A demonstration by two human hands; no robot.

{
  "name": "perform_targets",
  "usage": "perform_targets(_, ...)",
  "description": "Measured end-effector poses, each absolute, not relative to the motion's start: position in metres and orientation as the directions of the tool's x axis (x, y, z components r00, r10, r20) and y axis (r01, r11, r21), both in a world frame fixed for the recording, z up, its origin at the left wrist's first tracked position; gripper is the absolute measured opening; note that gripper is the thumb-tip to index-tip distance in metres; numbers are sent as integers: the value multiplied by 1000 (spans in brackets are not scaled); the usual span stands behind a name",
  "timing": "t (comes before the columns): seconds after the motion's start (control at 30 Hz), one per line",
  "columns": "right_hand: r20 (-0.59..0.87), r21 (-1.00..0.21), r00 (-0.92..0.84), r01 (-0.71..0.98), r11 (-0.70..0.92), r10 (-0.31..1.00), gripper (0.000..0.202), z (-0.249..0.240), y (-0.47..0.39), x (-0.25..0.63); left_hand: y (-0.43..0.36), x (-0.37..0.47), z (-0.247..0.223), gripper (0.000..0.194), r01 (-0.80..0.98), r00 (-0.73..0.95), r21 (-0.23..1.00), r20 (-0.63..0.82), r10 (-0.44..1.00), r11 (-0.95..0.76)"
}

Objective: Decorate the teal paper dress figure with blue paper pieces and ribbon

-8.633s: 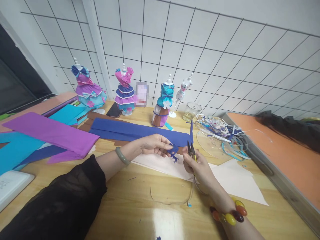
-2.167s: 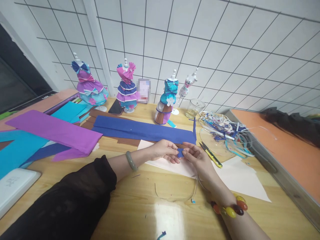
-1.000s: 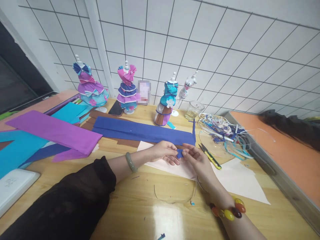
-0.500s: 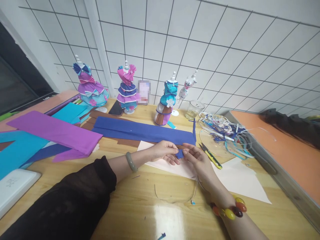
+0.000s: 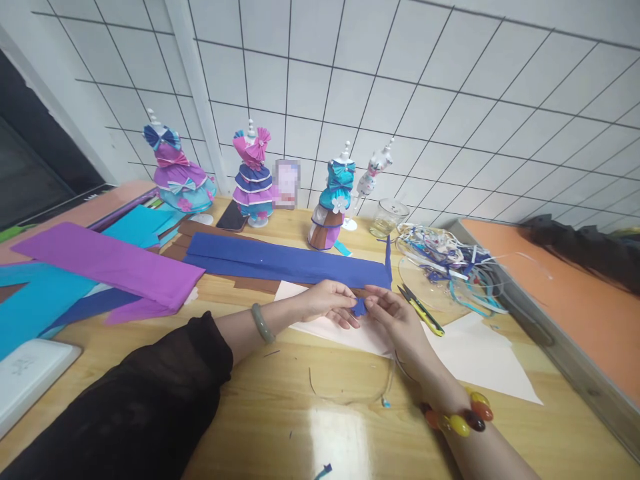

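A small blue paper piece [image 5: 359, 307] is pinched between my two hands, above a pale sheet [image 5: 345, 335] on the wooden table. My left hand [image 5: 331, 303] grips its left side with thumb and forefinger, the lower fingers loosely curled. On its right side, my right hand [image 5: 393, 312] holds it in a similar pinch. Behind the hands lies a long folded blue strip [image 5: 285, 259]. Scissors with yellow handles [image 5: 423, 312] rest just right of my right hand, their blades pointing away from me.
Small dress forms in paper dresses [image 5: 253, 183] stand along the wall. A glass jar [image 5: 389, 217] and a heap of paper scraps [image 5: 445, 257] are at the back right. Purple paper [image 5: 115, 263] and a white box [image 5: 37, 373] lie left. A thin cord curves in front.
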State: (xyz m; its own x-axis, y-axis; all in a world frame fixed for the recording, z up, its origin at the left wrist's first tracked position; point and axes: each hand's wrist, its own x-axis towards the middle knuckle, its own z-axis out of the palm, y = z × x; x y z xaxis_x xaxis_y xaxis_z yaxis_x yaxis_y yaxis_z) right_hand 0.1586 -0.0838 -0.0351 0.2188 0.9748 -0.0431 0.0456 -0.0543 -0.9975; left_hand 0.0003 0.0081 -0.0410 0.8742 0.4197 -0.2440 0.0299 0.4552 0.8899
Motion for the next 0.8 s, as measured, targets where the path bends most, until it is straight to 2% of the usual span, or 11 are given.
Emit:
perform_targets(0.13,-60,-991,228,100,-84,972,38,-34,-84,159,9,0,-42,35,20,877,882,-242,415,472)
perform_targets(0.37,-54,-998,190,20,-58,980,39,-42,-82,161,10,1,-45,34,12,877,880,-237,417,475)
perform_targets(0.67,-53,-993,218,95,-75,974,42,-37,-83,158,8,1,-42,37,11,874,882,-237,424,471)
perform_targets(0.8,-63,-995,201,60,-77,978,44,-38,-83,159,9,1,-43,34,-4,882,886,-215,419,464)
